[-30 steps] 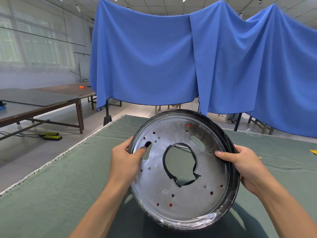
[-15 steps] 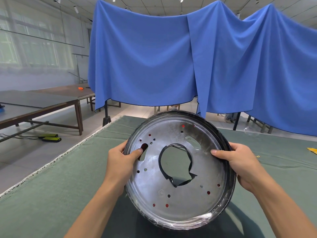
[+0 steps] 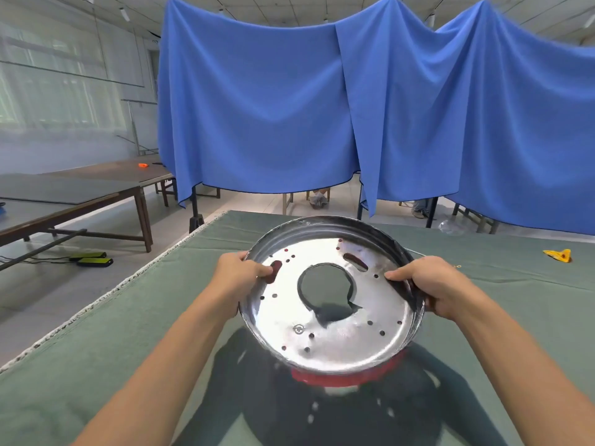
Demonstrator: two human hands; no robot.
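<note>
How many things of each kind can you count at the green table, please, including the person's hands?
Hands: 2 (left hand, right hand)
Metal disc, held by both hands: 1
Yellow object lying on the cloth: 1
Total: 4

Big workshop-type hall. My table has a green felt cover; long wooden work tables stand at my left on a tiled floor; blue sheets hang over stands; tall windows, panel ceiling, cables on the floor.
</note>
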